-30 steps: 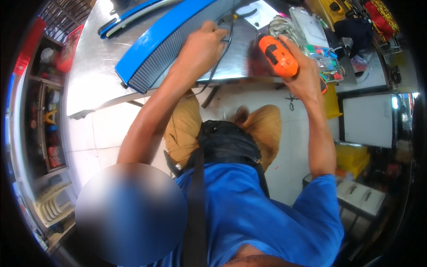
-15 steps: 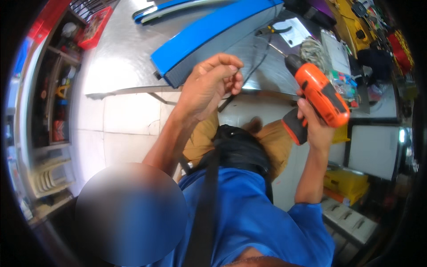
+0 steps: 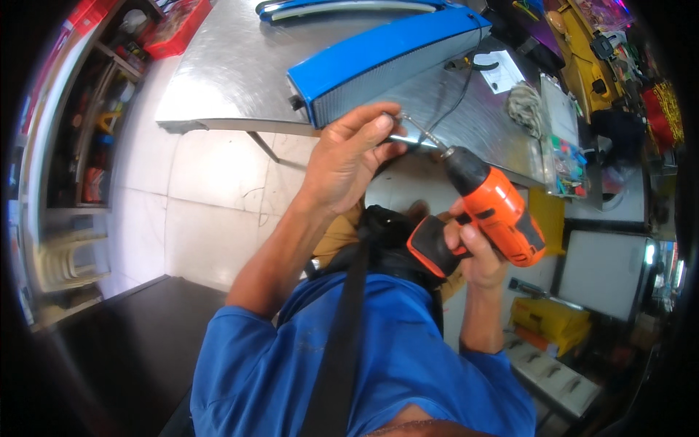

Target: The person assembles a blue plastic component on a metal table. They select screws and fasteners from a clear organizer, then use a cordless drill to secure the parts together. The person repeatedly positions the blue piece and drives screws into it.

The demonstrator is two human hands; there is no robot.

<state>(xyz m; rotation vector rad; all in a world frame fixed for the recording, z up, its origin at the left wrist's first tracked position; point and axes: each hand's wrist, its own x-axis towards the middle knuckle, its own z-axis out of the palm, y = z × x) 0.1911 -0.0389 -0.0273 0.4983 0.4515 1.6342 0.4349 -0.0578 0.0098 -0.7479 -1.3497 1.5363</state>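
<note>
In my right hand (image 3: 480, 255) is an orange and black cordless drill (image 3: 499, 211), gripped by its handle. A thin drill bit (image 3: 422, 130) runs from its chuck up and left to the fingertips of my left hand (image 3: 349, 156). That hand is closed in a pinch near the bit's tip; whatever lies between thumb and finger is too small to make out. Just beyond my left hand, a long blue box-shaped unit (image 3: 386, 54) with ribbed grey sides lies on the metal table (image 3: 211, 80).
Behind the blue unit lies a second blue and white piece (image 3: 349, 9). Pliers (image 3: 473, 65), a paper sheet (image 3: 499, 71) and a bundle of cloth or cord (image 3: 524, 109) are to the right. A black surface (image 3: 138, 349) is at lower left, a yellow case (image 3: 550, 320) at right.
The drill has come down and left, and its bit now reaches my left fingertips. My left hand stays pinched. The table and blue unit sit slightly farther right in view.
</note>
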